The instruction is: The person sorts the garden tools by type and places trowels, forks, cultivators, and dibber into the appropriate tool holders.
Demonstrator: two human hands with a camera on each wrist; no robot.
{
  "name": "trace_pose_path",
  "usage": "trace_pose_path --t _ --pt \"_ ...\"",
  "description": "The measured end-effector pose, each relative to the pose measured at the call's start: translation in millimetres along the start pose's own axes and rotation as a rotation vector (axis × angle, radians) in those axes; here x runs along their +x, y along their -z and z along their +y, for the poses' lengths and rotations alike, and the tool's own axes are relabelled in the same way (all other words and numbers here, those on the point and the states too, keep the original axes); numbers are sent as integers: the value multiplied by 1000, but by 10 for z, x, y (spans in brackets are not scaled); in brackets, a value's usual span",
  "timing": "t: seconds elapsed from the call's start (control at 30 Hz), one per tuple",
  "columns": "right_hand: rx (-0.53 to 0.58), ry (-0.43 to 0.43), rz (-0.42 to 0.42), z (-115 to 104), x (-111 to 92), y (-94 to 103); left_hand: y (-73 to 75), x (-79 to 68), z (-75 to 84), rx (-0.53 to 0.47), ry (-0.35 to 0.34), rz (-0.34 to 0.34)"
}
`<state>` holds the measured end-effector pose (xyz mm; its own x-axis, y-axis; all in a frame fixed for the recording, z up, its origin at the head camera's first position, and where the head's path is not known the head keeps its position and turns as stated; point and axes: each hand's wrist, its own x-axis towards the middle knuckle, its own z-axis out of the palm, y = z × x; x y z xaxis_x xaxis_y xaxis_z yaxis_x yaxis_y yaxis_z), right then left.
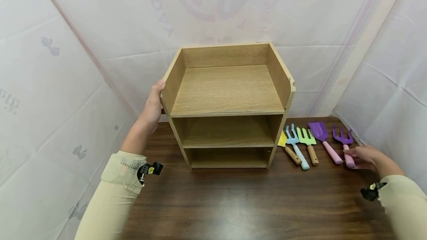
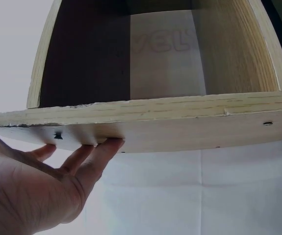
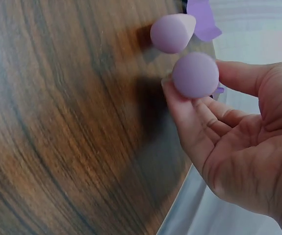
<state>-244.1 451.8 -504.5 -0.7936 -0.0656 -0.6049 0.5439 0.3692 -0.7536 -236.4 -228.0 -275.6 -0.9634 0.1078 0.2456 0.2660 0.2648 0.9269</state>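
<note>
A light wooden shelf unit (image 1: 227, 88) with a walled top and two open compartments stands on the table. My left hand (image 1: 151, 108) grips its left side panel, thumb over the upper edge. In the left wrist view the fingers (image 2: 99, 159) lie along the panel's outer face. On the far right, my right hand (image 1: 368, 156) pinches the pink handle of a purple hand rake (image 1: 343, 138) between thumb and fingers. The right wrist view shows that handle's rounded end (image 3: 195, 75) close up. Beside it lies a purple shovel (image 1: 319, 132), also pink-handled.
Left of the purple shovel lie a green fork (image 1: 306, 136) with a wooden handle, a blue rake (image 1: 293, 140) and a yellow tool (image 1: 282, 140) partly hidden by the shelf unit. White sheeting (image 1: 133, 17) encloses the dark wooden table (image 1: 233, 203) at the back and sides.
</note>
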Motion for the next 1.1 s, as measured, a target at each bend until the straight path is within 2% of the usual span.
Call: trace_pose_path --t 0.27,0.63,0.83,1.1 --pt "212 45 -100 -23 -12 -42 11 1 22 10 14 -26" --pt "297 93 -193 -77 -83 -31 -14 -6 15 7 19 -30" --pt "328 137 -170 -178 -117 -80 -16 -4 14 5 7 -35" --pt "272 166 -118 -410 -204 -200 -10 -4 8 1 -5 -26"
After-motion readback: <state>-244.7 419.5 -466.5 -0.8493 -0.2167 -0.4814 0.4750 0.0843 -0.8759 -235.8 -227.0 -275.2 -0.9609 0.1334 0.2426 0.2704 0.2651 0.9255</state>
